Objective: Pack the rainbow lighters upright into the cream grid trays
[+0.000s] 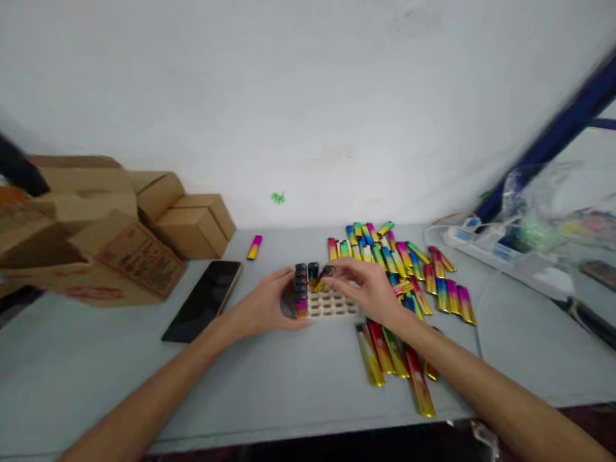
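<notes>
Slotted tray (333,305) sits mid-counter, just in front of the person, with most of its holes bare and a column of standing lighters (301,290) along its left edge. The grey counter (289,385) has open room at the near edge and between the forearms. Cardboard boxes (96,237) crowd the far left, and a power strip (481,245) with its cords lies at the far right. A dark phone (205,298) rests just left of the tray. Loose lighters (409,273) lie heaped right of the tray, with more of them across the near right. One pink lighter (254,247) lies apart by the wall. The left hand (269,307) is wrapped around the tray's left end, steadying it. The right hand (373,289) has its fingertips pinched on a lighter (328,271) over the back row, though blur hides the exact grip. The step looks like seating that lighter in a hole, which would call for holding it upright and pressing straight down beside its neighbours.
</notes>
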Demonstrator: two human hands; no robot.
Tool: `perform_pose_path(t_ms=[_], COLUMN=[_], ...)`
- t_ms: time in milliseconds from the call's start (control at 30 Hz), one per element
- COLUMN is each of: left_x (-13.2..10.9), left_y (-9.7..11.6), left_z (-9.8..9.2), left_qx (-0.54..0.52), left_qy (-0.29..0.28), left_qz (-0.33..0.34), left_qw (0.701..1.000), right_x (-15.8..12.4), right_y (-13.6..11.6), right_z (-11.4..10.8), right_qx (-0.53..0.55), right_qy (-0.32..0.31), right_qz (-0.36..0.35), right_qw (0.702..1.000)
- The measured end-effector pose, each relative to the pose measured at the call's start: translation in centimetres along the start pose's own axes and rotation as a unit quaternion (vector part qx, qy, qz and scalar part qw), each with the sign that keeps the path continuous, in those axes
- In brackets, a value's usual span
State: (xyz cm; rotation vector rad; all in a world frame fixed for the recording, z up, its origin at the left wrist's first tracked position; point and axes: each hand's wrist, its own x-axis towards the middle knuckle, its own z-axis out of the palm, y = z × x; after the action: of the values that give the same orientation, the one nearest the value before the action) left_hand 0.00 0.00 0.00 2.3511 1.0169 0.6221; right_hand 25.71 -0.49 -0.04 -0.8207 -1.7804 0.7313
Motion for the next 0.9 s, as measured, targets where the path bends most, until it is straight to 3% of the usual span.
perform_pose_path(t_ms=[333, 533, 633, 800, 900], left_x=[0.1, -0.1, 0.0, 0.0, 0.1], left_y=[0.2, -0.5, -0.7, -0.4, -0.2], left_z=[0.3, 0.2, 0.2, 0.1, 0.1], left_qx=[0.005, 0.009, 0.010, 0.020, 0.032], left_qy=[0.000, 0.001, -0.004, -0.004, -0.009], left_qz=[-0.015, -0.005, -0.005, -0.011, -0.026], left_qw=[1.000, 1.000, 1.000, 1.000, 0.999], right_x=[-0.1, 0.1, 0.3, 0.8, 1.2], right_y=[-0.2, -0.4, -0.5, -0.6, 0.2], right_z=[0.3, 1.6, 1.8, 0.1, -2.2], right_qx=[-0.116, -0.080, -0.137, -0.186, -0.232], right_qy=[-0.054, -0.056, -0.059, -0.098, -0.071], right_qz=[-0.064, -0.001, -0.002, -0.005, -0.017], right_qw=[0.990, 0.995, 0.989, 0.977, 0.970])
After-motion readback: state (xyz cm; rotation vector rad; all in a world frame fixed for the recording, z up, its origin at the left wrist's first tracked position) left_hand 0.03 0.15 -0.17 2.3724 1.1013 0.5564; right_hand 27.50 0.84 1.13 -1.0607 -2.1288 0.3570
